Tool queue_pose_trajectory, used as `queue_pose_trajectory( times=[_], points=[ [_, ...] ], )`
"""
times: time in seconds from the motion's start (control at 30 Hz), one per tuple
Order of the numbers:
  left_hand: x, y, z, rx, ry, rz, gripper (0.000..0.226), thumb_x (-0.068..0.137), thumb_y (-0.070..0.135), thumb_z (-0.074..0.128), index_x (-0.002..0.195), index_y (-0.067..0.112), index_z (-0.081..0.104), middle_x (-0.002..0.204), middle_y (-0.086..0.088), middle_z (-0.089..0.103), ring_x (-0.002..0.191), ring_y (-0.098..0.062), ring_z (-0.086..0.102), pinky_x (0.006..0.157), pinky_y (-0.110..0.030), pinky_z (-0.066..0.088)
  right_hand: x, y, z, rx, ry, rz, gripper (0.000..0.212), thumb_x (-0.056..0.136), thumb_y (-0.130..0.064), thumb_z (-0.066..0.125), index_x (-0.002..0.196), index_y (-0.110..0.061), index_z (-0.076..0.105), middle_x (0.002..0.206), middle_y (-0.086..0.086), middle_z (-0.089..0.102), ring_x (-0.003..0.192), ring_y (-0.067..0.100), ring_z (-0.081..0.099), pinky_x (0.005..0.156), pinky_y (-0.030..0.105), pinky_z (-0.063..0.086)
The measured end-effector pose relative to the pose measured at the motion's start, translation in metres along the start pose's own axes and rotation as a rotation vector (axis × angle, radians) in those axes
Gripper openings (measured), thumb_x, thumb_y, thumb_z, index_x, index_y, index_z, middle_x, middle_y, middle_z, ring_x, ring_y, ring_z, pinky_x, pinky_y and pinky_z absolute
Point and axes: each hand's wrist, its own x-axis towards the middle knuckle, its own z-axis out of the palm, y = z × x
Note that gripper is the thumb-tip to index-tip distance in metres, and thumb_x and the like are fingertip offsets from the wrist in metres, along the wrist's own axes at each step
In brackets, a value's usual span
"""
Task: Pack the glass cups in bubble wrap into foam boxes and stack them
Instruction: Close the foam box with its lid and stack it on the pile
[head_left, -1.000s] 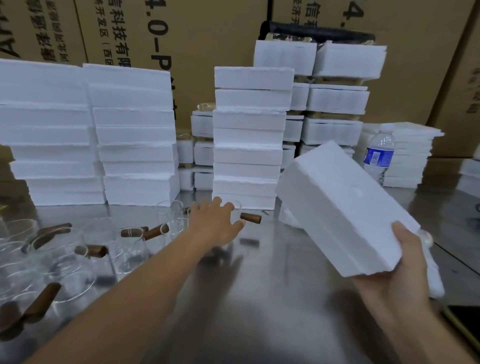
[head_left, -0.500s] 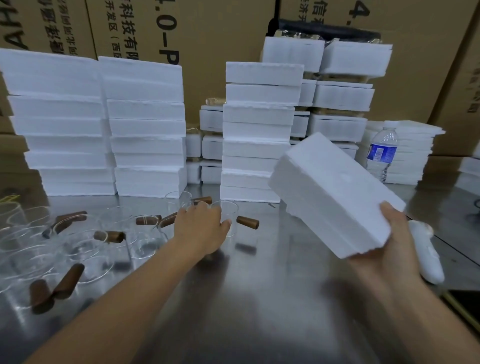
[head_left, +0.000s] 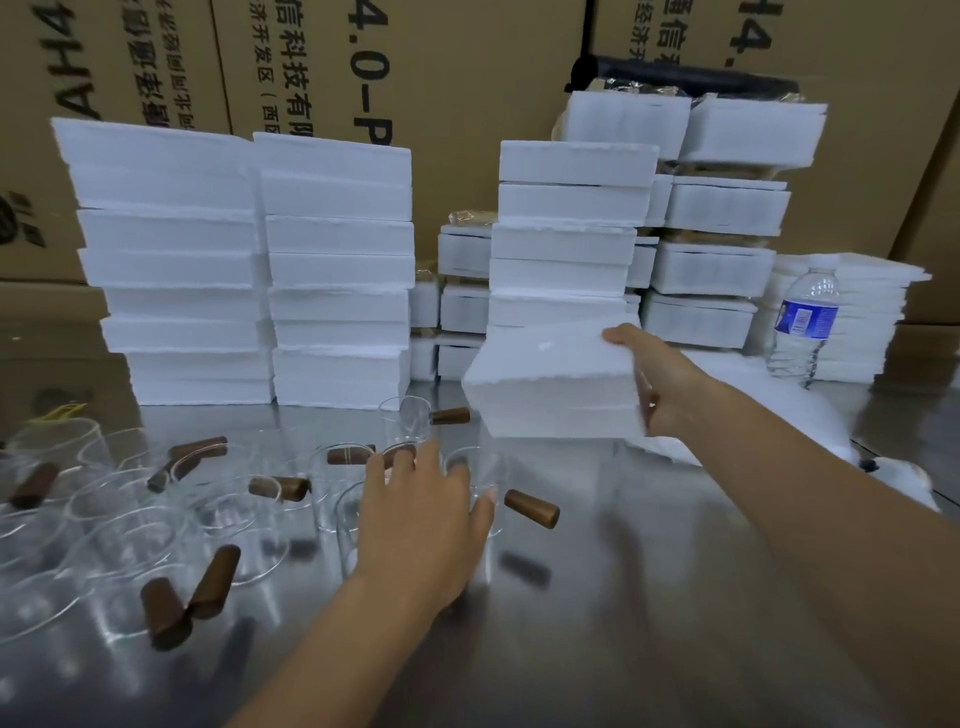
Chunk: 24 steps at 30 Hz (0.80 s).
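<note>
Foam box (head_left: 550, 384), one, is gripped by the right hand (head_left: 670, 395); the left hand (head_left: 421, 525) clasps one glass cup (head_left: 485, 475).

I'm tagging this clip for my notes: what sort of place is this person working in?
Probably a packing station in a warehouse or small factory: stacks of white foam boxes on a steel table, big printed cardboard cartons behind them, and many wooden-handled glass cups waiting loose.
</note>
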Motion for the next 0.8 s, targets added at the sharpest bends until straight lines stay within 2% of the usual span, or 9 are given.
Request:
queue_pose_trajectory(
  times=[0.03, 0.1, 0.13, 0.17, 0.27, 0.4, 0.57, 0.67, 0.8],
  points=[
    [-0.003, -0.003, 0.001, -0.011, 0.015, 0.002, 0.048, 0.097, 0.051, 0.020, 0.128, 0.029, 0.048, 0.130, -0.001, 0.047, 0.125, -0.023, 0.041, 0.108, -0.040, 0.023, 0.005, 0.001, -0.001, -0.029, 0.000, 0.018, 0.054, 0.075, -0.042, 0.071, 0.119, -0.016, 0.054, 0.117, 0.012, 0.062, 0.092, 0.026, 0.063, 0.091, 0.045, 0.050],
    [-0.008, -0.007, 0.002, -0.047, 0.042, 0.003, 0.046, 0.098, 0.050, 0.019, 0.127, 0.029, 0.047, 0.132, 0.001, 0.044, 0.126, -0.021, 0.038, 0.110, -0.040, 0.019, 0.011, 0.002, -0.002, -0.054, -0.015, 0.059, 0.033, 0.079, -0.039, 0.068, 0.100, -0.016, 0.056, 0.076, 0.011, 0.070, 0.057, 0.024, 0.069, 0.057, 0.037, 0.058],
    [-0.010, -0.009, 0.002, -0.060, 0.049, 0.003, 0.046, 0.098, 0.050, 0.019, 0.128, 0.029, 0.047, 0.133, 0.002, 0.043, 0.127, -0.020, 0.037, 0.111, -0.040, 0.017, 0.014, 0.004, -0.003, -0.060, -0.019, 0.075, 0.026, 0.081, -0.038, 0.066, 0.089, -0.016, 0.054, 0.059, 0.010, 0.067, 0.045, 0.023, 0.065, 0.044, 0.032, 0.053],
    [-0.012, -0.010, 0.002, -0.074, 0.062, 0.004, 0.046, 0.097, 0.050, 0.018, 0.128, 0.030, 0.046, 0.134, 0.002, 0.042, 0.127, -0.019, 0.036, 0.111, -0.039, 0.014, 0.017, 0.006, -0.005, -0.064, -0.016, 0.087, 0.025, 0.081, -0.037, 0.066, 0.084, -0.016, 0.053, 0.057, 0.010, 0.065, 0.045, 0.024, 0.064, 0.040, 0.031, 0.050],
    [-0.015, -0.011, -0.001, -0.118, 0.108, 0.025, 0.042, 0.097, 0.048, 0.030, 0.123, 0.027, 0.054, 0.129, 0.001, 0.048, 0.124, -0.020, 0.042, 0.111, -0.042, 0.017, 0.029, 0.012, -0.008, -0.052, -0.006, 0.107, 0.031, 0.076, -0.038, 0.070, 0.088, -0.015, 0.053, 0.088, 0.011, 0.055, 0.077, 0.028, 0.060, 0.055, 0.040, 0.050],
    [-0.013, -0.015, 0.001, -0.154, 0.284, 0.076, 0.022, 0.072, 0.036, 0.079, 0.082, 0.018, 0.072, 0.086, -0.004, 0.068, 0.084, -0.025, 0.067, 0.087, -0.049, 0.051, 0.042, 0.018, -0.012, -0.031, -0.001, 0.119, 0.035, 0.077, -0.040, 0.070, 0.095, -0.015, 0.054, 0.101, 0.013, 0.054, 0.089, 0.031, 0.059, 0.064, 0.046, 0.051],
    [-0.010, -0.019, 0.006, -0.188, 0.360, 0.100, 0.026, 0.069, 0.037, 0.081, 0.083, 0.018, 0.072, 0.082, -0.001, 0.069, 0.079, -0.022, 0.068, 0.084, -0.047, 0.054, 0.048, 0.030, -0.010, -0.080, 0.005, 0.167, 0.045, 0.089, -0.037, 0.059, 0.126, -0.013, 0.053, 0.126, 0.014, 0.057, 0.102, 0.030, 0.058, 0.088, 0.042, 0.049],
    [-0.009, -0.020, 0.007, -0.162, 0.381, 0.117, 0.028, 0.070, 0.039, 0.080, 0.086, 0.017, 0.073, 0.083, -0.002, 0.069, 0.080, -0.022, 0.068, 0.085, -0.046, 0.053, 0.045, 0.031, 0.000, -0.060, 0.057, 0.128, 0.041, 0.093, -0.031, 0.054, 0.127, -0.008, 0.052, 0.104, 0.012, 0.061, 0.085, 0.029, 0.059, 0.073, 0.038, 0.049],
    [-0.010, -0.018, -0.001, -0.155, 0.415, 0.166, 0.030, 0.069, 0.039, 0.079, 0.086, 0.015, 0.074, 0.084, -0.004, 0.071, 0.082, -0.023, 0.069, 0.084, -0.047, 0.054, 0.035, 0.020, 0.020, -0.234, 0.228, -0.058, 0.053, 0.093, -0.026, 0.054, 0.136, 0.000, 0.038, 0.134, 0.017, 0.048, 0.119, 0.035, 0.048, 0.095, 0.041, 0.040]
  ],
)
